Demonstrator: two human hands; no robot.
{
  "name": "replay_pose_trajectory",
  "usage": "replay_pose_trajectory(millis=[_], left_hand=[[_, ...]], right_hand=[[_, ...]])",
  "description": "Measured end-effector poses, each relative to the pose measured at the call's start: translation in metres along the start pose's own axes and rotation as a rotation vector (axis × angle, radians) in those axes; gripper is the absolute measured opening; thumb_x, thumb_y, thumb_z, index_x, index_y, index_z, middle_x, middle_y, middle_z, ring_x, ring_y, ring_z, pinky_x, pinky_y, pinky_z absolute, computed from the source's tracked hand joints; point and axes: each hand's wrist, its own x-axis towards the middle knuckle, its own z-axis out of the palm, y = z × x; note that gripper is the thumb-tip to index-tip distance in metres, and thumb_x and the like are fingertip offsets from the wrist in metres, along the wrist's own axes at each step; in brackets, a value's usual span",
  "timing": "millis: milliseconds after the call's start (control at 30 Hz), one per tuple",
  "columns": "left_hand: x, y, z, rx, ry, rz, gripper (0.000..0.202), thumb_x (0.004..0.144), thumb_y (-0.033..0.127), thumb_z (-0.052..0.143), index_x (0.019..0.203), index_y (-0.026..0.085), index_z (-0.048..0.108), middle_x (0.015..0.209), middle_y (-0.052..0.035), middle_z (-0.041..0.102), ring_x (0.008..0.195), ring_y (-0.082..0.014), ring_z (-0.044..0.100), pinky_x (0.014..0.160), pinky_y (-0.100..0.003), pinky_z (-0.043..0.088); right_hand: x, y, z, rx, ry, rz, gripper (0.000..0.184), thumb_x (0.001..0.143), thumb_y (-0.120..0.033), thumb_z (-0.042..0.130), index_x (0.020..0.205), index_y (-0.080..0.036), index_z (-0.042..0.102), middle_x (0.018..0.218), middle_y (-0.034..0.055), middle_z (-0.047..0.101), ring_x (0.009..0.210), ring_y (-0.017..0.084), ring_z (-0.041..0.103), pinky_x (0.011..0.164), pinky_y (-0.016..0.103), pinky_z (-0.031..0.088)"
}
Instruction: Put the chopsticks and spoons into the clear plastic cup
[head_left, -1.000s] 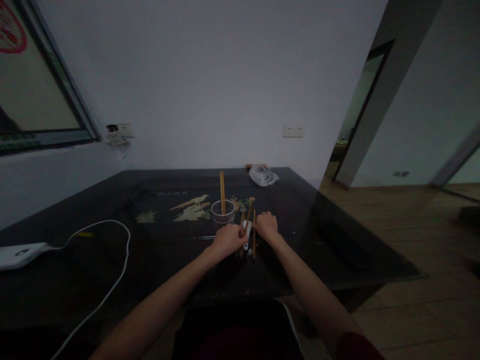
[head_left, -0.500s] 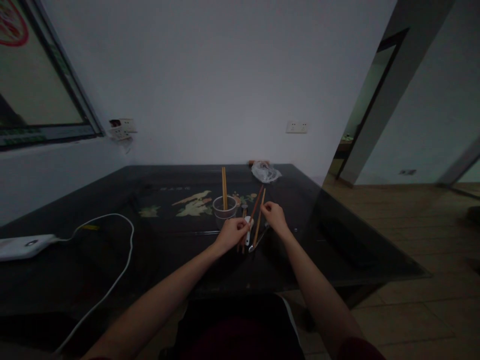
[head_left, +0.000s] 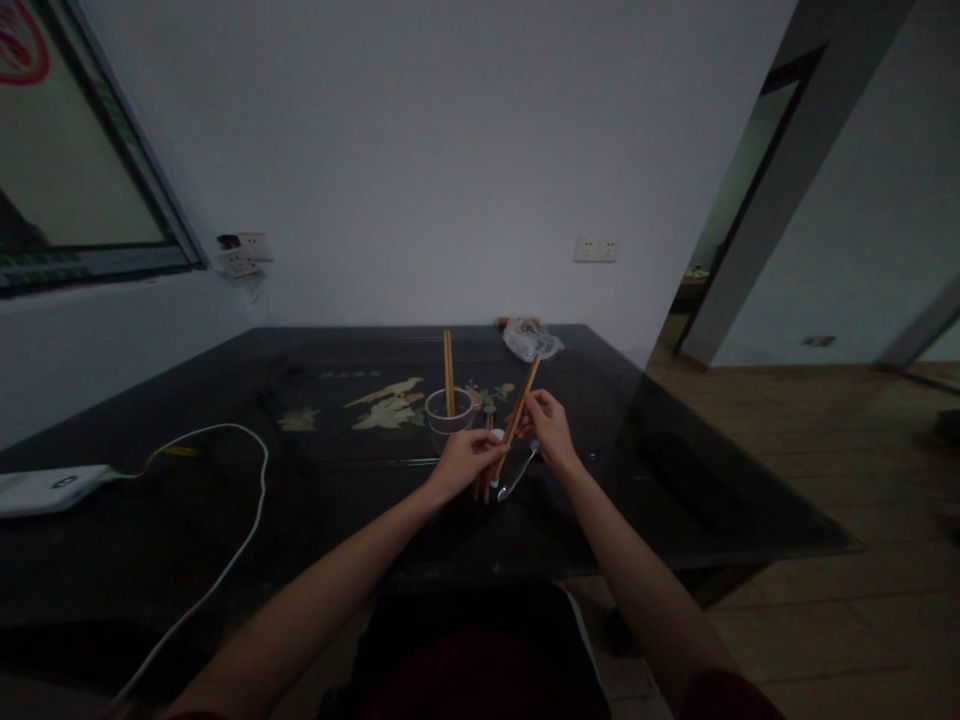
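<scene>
My left hand pinches the lower part of a pair of wooden chopsticks, which slant up to the right. My right hand has its fingers closed on the same chopsticks, higher up. Beneath them on the table, a metal spoon lies below my right hand. A white spoon is mostly hidden behind the chopsticks and my left fingers. More chopsticks lie beside it, partly covered by my left hand. Just beyond my left hand stands a clear plastic cup with two light chopsticks upright in it.
The dark glossy table carries a flower and bird pattern. A crumpled plastic bag lies at the back edge by the wall. At the left is a white device with a white cable. A dark flat object lies at the right.
The reddish chopstick at my left hand and the lighter one at my right have come together into one slanted pair. My right hand has risen slightly, and the metal spoon is more exposed.
</scene>
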Motion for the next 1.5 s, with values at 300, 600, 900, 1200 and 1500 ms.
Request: replay_pose_trajectory(millis=[300,600,900,1200,1500], left_hand=[[0.001,-0.007,0.002,-0.076,-0.034,-0.023,0.026,0.071,0.038,0.065,0.075,0.012,0.065,0.067,-0.0038,0.068,0.06,-0.0149,0.062,0.057,-0.023,0.047],[-0.001,0.011,-0.021,0.078,-0.023,0.028,0.021,0.073,0.035,0.064,0.072,0.014,0.062,0.068,-0.0028,0.067,0.064,-0.0155,0.063,0.058,-0.023,0.046],[-0.008,0.046,-0.083,0.367,-0.021,0.165,0.024,0.077,0.041,0.062,0.076,0.018,0.067,0.07,-0.0021,0.068,0.064,-0.0155,0.063,0.059,-0.024,0.046],[-0.004,0.032,-0.086,0.12,0.279,0.246,0.03,0.076,0.037,0.064,0.098,0.017,0.067,0.089,-0.0056,0.069,0.079,-0.0166,0.064,0.071,-0.027,0.052],[-0.008,0.027,-0.086,0.093,0.201,0.177,0.022,0.075,0.035,0.064,0.081,0.015,0.068,0.083,-0.0068,0.069,0.079,-0.0191,0.064,0.074,-0.031,0.052]], right_hand=[[-0.004,-0.006,0.004,0.024,-0.056,0.008,0.038,0.066,-0.047,0.069,0.086,-0.021,0.05,0.058,-0.0034,0.064,0.046,0.014,0.059,0.042,0.023,0.048],[-0.008,-0.022,0.014,-0.011,-0.222,0.025,0.032,0.059,-0.036,0.077,0.079,-0.016,0.063,0.066,0.0006,0.067,0.058,0.014,0.061,0.054,0.025,0.052],[-0.01,-0.037,0.048,-0.137,-0.303,-0.172,0.024,0.065,-0.034,0.073,0.08,-0.018,0.064,0.067,0.0001,0.065,0.064,0.015,0.061,0.061,0.026,0.051],[-0.027,-0.011,0.059,-0.354,-0.29,-0.294,0.018,0.073,-0.032,0.066,0.084,-0.018,0.067,0.078,0.0044,0.068,0.074,0.019,0.063,0.064,0.027,0.048],[-0.034,-0.007,0.062,-0.398,-0.414,-0.277,0.019,0.077,-0.032,0.063,0.09,-0.021,0.069,0.082,0.0033,0.07,0.077,0.019,0.065,0.066,0.028,0.05]])
